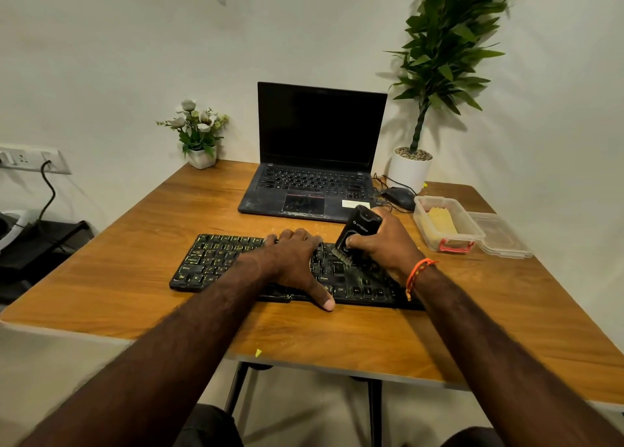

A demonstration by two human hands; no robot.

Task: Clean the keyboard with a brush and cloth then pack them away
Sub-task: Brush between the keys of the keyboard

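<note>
A wooden-topped table (152, 230) on dark metal legs (374, 413) stands against a plain off-white wall (135, 58). A wall socket panel (30, 159) with a black cable (50, 190) plugged in sits at left, above a low black stand (40, 240). Warm light casts soft leaf shadows on the wall at right. The floor below is pale.

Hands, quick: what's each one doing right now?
Left hand: open, pressing flat on the keyboard.
Right hand: gripping the brush, bristles on the keys.
</note>
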